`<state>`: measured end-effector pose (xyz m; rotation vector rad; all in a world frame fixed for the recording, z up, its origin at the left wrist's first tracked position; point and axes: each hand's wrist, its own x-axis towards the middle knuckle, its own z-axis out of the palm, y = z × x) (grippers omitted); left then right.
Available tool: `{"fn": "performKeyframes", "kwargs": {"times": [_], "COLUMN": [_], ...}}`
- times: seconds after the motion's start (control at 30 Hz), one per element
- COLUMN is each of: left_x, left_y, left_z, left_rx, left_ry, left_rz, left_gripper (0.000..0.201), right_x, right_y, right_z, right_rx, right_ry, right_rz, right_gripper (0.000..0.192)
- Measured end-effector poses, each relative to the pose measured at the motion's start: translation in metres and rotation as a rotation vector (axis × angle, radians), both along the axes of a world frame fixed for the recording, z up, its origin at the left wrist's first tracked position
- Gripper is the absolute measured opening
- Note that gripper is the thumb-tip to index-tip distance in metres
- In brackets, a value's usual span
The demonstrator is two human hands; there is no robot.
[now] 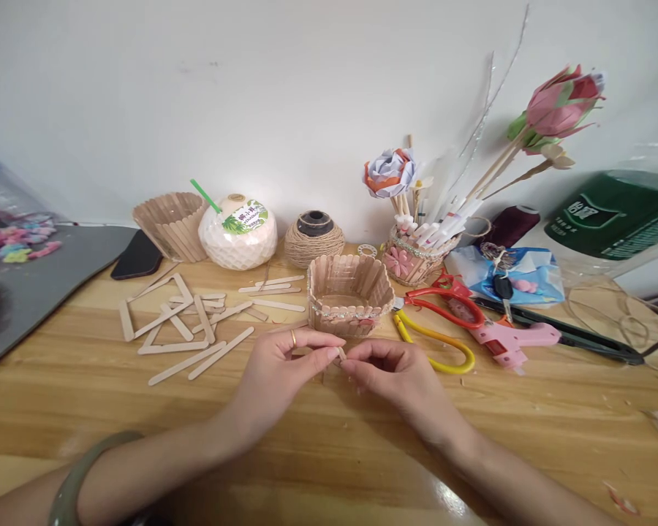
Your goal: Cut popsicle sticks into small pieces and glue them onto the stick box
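Both hands are pinching one small wooden piece
The left hand and right hand are meeting just before the stick basket

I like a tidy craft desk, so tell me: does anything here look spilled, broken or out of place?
Nothing looks broken or spilled. The loose craft sticks lie scattered at all angles left of the stick basket, and small wood shavings dot the table. Both hands pinch one small stick piece.
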<state>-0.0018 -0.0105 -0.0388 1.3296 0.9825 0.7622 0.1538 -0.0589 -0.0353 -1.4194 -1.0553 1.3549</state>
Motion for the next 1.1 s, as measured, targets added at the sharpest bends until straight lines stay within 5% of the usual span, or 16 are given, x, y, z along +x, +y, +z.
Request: {"fn": "performKeyframes", "kwargs": {"times": [0.47, 0.8, 1.1], "left_x": [0.000, 0.000, 0.002], "left_y": [0.002, 0.003, 0.002], "left_z": [-0.001, 0.000, 0.000], "left_rx": [0.014, 0.079, 0.120], "left_ry": [0.030, 0.129, 0.144], "left_rz": [-0.011, -0.099, -0.064], "left_gripper": [0.013, 0.009, 0.008], "right_x": [0.002, -0.002, -0.004], "right_y": [0.000, 0.002, -0.001], "right_z": [-0.014, -0.004, -0.008], "right_rx": [0.003, -0.093, -0.019], "right_ry": [0.010, 0.025, 0.043], "right_rz": [0.002, 0.009, 0.012], "right_gripper": [0.016, 0.015, 0.009]}}
